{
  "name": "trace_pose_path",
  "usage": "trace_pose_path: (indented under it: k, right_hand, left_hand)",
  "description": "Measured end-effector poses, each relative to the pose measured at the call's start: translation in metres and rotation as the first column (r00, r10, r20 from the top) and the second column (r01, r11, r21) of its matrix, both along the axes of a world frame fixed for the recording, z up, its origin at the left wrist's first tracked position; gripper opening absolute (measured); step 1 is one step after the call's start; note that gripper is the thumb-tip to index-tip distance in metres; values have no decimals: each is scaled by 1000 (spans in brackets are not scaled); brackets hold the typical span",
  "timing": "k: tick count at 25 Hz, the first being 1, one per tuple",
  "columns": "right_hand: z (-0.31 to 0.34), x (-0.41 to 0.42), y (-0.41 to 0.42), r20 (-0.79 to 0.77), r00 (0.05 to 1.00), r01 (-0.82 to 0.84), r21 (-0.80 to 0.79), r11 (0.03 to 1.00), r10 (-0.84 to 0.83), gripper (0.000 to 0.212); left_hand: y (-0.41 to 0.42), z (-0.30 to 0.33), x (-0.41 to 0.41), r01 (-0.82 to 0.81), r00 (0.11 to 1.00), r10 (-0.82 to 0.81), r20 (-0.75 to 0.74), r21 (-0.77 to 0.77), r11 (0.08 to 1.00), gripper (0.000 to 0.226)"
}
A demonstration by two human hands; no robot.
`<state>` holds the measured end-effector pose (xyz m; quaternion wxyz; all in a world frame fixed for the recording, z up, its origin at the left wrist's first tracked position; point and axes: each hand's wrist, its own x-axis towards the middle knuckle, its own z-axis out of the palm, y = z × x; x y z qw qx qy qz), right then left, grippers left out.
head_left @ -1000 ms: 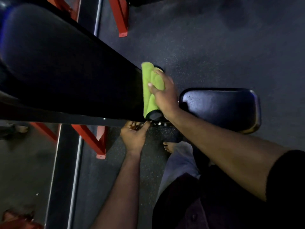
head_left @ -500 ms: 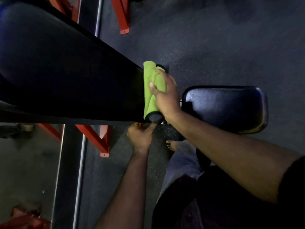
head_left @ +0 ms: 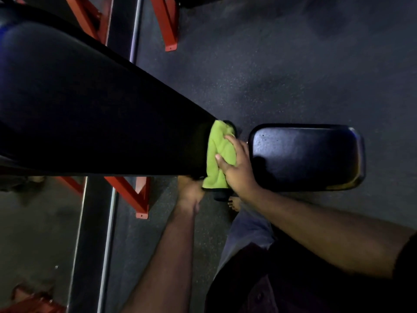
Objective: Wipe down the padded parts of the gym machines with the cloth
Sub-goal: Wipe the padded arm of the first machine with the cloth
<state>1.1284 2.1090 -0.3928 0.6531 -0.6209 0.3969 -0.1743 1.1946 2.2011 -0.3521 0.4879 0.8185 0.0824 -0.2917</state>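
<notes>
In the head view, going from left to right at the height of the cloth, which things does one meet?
Long black back pad → green cloth → right hand pressing the cloth → black seat pad → dark speckled floor.

Just one view here, head-mounted and wide-angle, looking steeply down past the person's own arms at the gym floor (head_left: 282,75). It sits really close to the long black back pad (head_left: 90,120), which fills everything out beyond the right hand (head_left: 239,168).
</notes>
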Motion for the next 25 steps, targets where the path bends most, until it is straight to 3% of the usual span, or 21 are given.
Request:
trace_pose_path:
  k: [3,5,8,9,13,15,17,19,21,25]
  right_hand:
    - [-17,16,-21,-75,994,97,258,961,-81,47]
    - [-7,35,-44,-121,984,153,164,974,-135,42]
    - [14,25,-39,98,994,32,49,998,-37,50]
    - [12,15,-27,97,995,-22,22,1000,20,51]
    - [-18,12,-25,-58,997,61,207,976,-50,44]
    - [-14,28,-44,-139,984,128,121,984,-111,40]
    - [6,31,-42,34,994,102,85,991,-105,43]
    - [10,17,-28,149,989,-10,-69,998,21,48]
    - [-6,-5,-16,104,990,-85,-100,991,96,52]
    - [16,30,-47,31,998,51,109,993,-55,51]
  left_hand:
    - [4,-3,1,-15,997,18,-80,42,999,48]
    - [5,-8,2,-41,988,44,-148,22,999,43]
    - [2,-9,-2,-125,981,124,-149,2,992,27]
    - [0,-8,-4,-140,981,140,-134,10,990,26]
    - [-2,-12,-7,-146,974,137,-178,-41,988,28]
    - [-4,-15,-9,-185,963,171,-206,-51,981,33]
    - [-5,-17,-12,-214,965,211,-157,4,977,32]
    - [-6,-18,-18,-204,973,205,-108,19,979,28]
    - [-4,-15,-23,-171,981,171,-86,9,985,28]
    - [-4,-12,-30,-177,983,173,-56,-61,982,16]
